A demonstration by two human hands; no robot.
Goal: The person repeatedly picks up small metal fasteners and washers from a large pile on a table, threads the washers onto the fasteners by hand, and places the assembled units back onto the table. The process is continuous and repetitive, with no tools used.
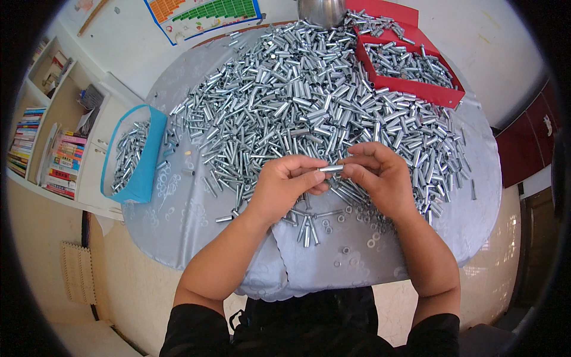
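Over the near side of the pile, my left hand (pixel 286 183) and my right hand (pixel 382 179) pinch opposite ends of one short silver metal sleeve (pixel 331 169). It lies nearly level between my fingertips; whether a bolt sits inside it I cannot tell. Behind and beneath my hands spreads a large heap of loose metal sleeves and bolts (pixel 285 101). A few long bolts (pixel 307 231) lie just below my hands. Near my right wrist are scattered small washers (pixel 371 243) and nuts (pixel 345 250).
A blue fabric bin (pixel 157 156) of metal pieces stands at the left of the cloth-covered table (pixel 205 238). At the far right, an open red box (pixel 416 89) holds more. A metal pot (pixel 322 13) stands at the back. Bookshelves (pixel 50 125) are on the left.
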